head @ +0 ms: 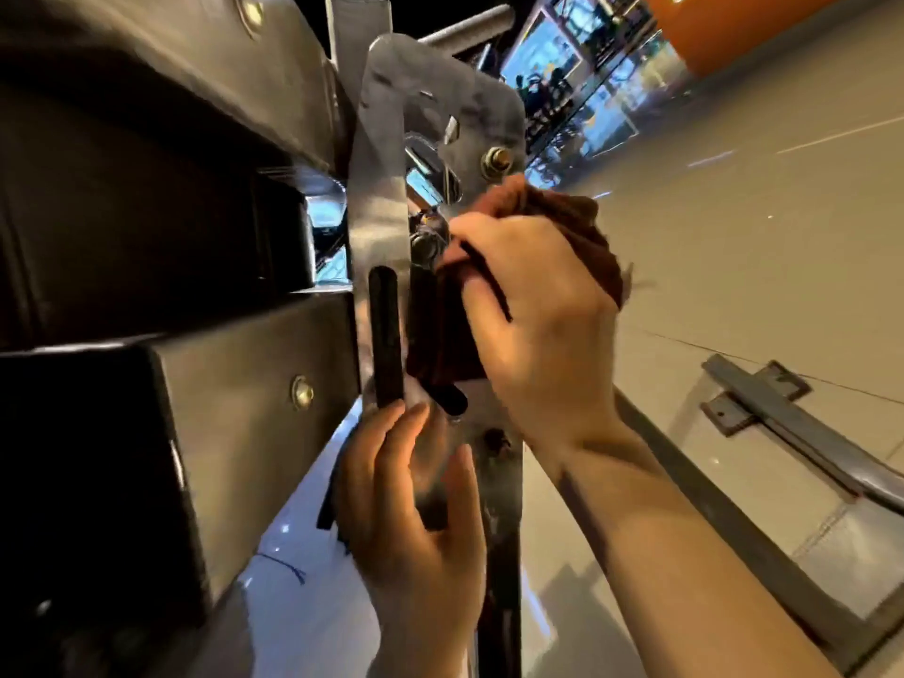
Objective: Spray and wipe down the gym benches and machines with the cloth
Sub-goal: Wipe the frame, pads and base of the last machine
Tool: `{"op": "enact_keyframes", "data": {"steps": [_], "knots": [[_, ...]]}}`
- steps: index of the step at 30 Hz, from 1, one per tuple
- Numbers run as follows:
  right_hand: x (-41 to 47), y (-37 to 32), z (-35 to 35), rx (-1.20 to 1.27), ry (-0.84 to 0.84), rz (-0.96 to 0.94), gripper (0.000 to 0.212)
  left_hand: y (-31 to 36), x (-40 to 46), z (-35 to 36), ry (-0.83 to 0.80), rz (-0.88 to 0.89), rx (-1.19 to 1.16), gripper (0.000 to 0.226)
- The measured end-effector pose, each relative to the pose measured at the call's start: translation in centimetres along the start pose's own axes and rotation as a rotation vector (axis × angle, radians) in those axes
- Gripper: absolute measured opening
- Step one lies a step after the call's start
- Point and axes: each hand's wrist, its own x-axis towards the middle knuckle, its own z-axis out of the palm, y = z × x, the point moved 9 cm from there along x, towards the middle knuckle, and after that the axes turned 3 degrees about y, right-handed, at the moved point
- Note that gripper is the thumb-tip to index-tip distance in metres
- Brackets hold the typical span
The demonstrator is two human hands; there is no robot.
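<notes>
Leftmost, black bench pads (146,237) fill the frame's left. Centre: left hand (416,521) grips a blurred object against the steel bracket (386,163); right hand (533,325) clamps the brown cloth (587,237) on its bolts, hiding them. Lower right: grey floor bar (782,413).

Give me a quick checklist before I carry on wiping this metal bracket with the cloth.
1. Cloth gripped in the right hand: ok.
2. Cloth touching the metal bracket: ok, pressed near its middle.
3. Left hand steadying the bracket's lower part: ok, fingers curled round it.
4. Left fingertips below the cloth's path: not ok, they sit close under it.
5. Bolt above the cloth wiped: cannot tell.
6. Spray bottle within reach: cannot tell, none in view.
</notes>
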Motion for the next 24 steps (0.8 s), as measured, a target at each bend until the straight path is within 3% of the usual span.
{"op": "enact_keyframes", "data": {"steps": [3,8,12,18,24], "knots": [[-1.1,1.5,3.0,-0.102,-0.060,-0.041,0.046,-1.3,-1.3,0.9,-0.091,0.108,0.128,0.042],[-6.0,4.5,4.2,-0.195,-0.204,-0.044,0.042,-3.5,-2.9,3.1,-0.310,0.386,0.309,0.054],[-10.1,4.8,1.6,-0.224,-0.240,-0.055,0.035,-4.4,-3.4,3.8,-0.428,0.507,0.355,0.060],[-10.9,4.8,0.8,-0.246,-0.287,-0.010,0.030,-5.3,-3.7,3.7,-0.402,0.488,0.303,0.060],[-6.3,5.0,2.2,-0.234,-0.153,-0.003,0.040,-5.1,-3.7,4.0,-0.424,0.519,0.356,0.060]]}}
